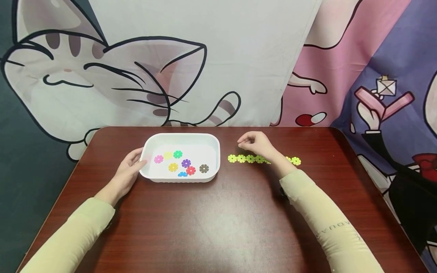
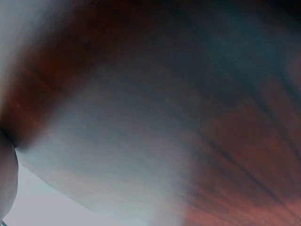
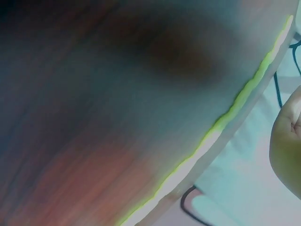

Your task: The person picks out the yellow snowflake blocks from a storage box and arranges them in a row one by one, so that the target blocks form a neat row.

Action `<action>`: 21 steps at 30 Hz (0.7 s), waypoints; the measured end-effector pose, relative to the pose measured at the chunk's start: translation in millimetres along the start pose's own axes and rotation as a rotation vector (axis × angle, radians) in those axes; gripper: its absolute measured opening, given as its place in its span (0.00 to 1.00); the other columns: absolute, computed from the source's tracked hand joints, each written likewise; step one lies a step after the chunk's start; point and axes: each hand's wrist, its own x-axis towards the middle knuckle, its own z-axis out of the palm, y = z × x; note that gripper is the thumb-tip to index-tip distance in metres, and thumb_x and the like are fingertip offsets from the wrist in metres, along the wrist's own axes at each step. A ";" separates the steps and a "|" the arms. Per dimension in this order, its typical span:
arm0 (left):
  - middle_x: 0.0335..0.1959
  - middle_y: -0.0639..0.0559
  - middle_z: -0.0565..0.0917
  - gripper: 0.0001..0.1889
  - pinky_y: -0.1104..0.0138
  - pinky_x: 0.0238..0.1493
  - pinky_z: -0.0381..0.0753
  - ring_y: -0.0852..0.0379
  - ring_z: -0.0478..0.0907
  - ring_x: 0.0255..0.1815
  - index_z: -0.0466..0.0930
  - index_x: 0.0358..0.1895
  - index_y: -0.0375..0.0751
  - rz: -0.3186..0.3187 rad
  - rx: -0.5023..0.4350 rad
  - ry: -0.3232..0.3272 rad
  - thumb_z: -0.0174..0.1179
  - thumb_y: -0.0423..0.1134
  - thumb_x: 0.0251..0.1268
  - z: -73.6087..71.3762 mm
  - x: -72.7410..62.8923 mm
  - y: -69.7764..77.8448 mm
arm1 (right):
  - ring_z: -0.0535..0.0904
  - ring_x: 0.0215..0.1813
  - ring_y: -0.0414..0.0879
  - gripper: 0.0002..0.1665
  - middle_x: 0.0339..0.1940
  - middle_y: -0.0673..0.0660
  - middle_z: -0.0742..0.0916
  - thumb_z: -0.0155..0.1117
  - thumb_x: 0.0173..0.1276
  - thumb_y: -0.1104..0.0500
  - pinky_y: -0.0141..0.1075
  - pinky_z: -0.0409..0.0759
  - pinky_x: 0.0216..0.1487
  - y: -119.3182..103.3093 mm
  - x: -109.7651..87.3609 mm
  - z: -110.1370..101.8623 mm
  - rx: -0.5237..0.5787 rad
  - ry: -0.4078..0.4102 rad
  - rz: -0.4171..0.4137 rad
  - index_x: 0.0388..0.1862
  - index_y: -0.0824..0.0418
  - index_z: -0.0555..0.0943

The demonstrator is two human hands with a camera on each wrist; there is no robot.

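Observation:
My left hand [image 1: 129, 167] grips the left end of a white plastic tray [image 1: 181, 179], its thumb over the rim and fingers at the outside. Several flower-shaped notched plastic discs lie in the tray, among them a pink disc [image 1: 158, 159], a green disc [image 1: 177, 154], a red disc [image 1: 190, 170] and a brown disc [image 1: 204, 168]. To the tray's right runs a straight row of yellow-green discs [image 1: 241, 159], partly hidden under my right wrist. Above that row my right hand [image 1: 257, 145] hovers with loosely bent fingers, nothing visible between them.
Both hands work over a dark red-brown wooden table [image 1: 218, 220]. Behind its far edge hangs a cartoon-print cloth [image 1: 239, 57]. The left wrist view is mostly blurred; in the right wrist view the yellow-green row appears edge-on.

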 end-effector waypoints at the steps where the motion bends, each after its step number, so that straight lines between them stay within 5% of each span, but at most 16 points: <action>1: 0.61 0.68 0.75 0.19 0.85 0.63 0.75 0.80 0.74 0.62 0.69 0.67 0.48 -0.001 -0.001 0.000 0.54 0.28 0.80 0.2 0.2 0.1 | 0.81 0.32 0.36 0.09 0.38 0.66 0.90 0.72 0.70 0.66 0.24 0.78 0.35 -2.2 1.1 3.0 -0.001 -0.003 -0.005 0.46 0.70 0.89; 14: 0.74 0.53 0.68 0.20 0.86 0.64 0.72 0.75 0.69 0.69 0.68 0.69 0.48 -0.034 0.030 0.013 0.55 0.30 0.81 0.1 -0.4 1.8 | 0.82 0.32 0.36 0.07 0.35 0.59 0.91 0.73 0.68 0.66 0.24 0.80 0.38 -24.5 17.8 30.7 0.022 -0.020 -0.051 0.44 0.67 0.90; 21: 0.69 0.60 0.71 0.19 0.85 0.64 0.73 0.76 0.70 0.68 0.70 0.67 0.52 -0.029 0.023 0.005 0.56 0.30 0.80 -0.4 0.6 1.4 | 0.82 0.33 0.37 0.06 0.36 0.60 0.91 0.73 0.68 0.65 0.26 0.80 0.39 -40.3 23.4 37.9 0.010 -0.016 -0.082 0.43 0.65 0.90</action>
